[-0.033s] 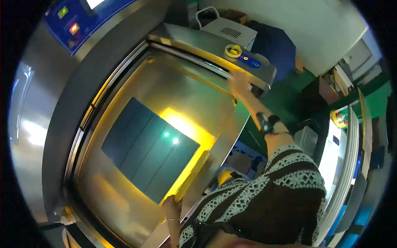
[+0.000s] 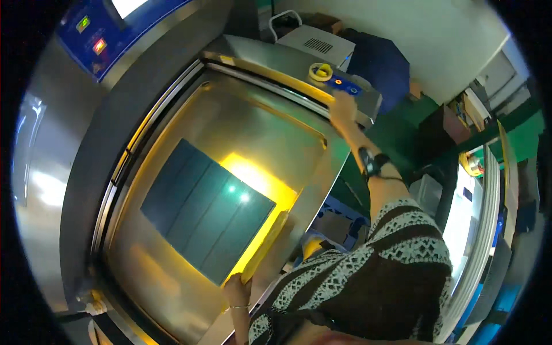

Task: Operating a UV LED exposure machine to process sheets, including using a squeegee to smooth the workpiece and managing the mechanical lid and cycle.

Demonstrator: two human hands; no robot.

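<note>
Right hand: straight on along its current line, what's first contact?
Probably the blue button strip on the steel housing, just ahead of the right hand in the picture. Depth is unclear from this one view, so it might meet the housing's edge first.

A shiny metal bed [image 2: 253, 121] carries one dark sheet [image 2: 201, 215]; thin lines cross it.

Site: workshop or small production room. Basis: large steel machine [image 2: 241, 109] with recessed bed; blue control panel [image 2: 112, 43], 2 lit buttons [image 2: 100, 46] (1 green, 1 red); blue button strip [image 2: 345, 85] on frame; vented box unit [image 2: 299, 41] beyond; green floor [image 2: 402, 123].
</note>
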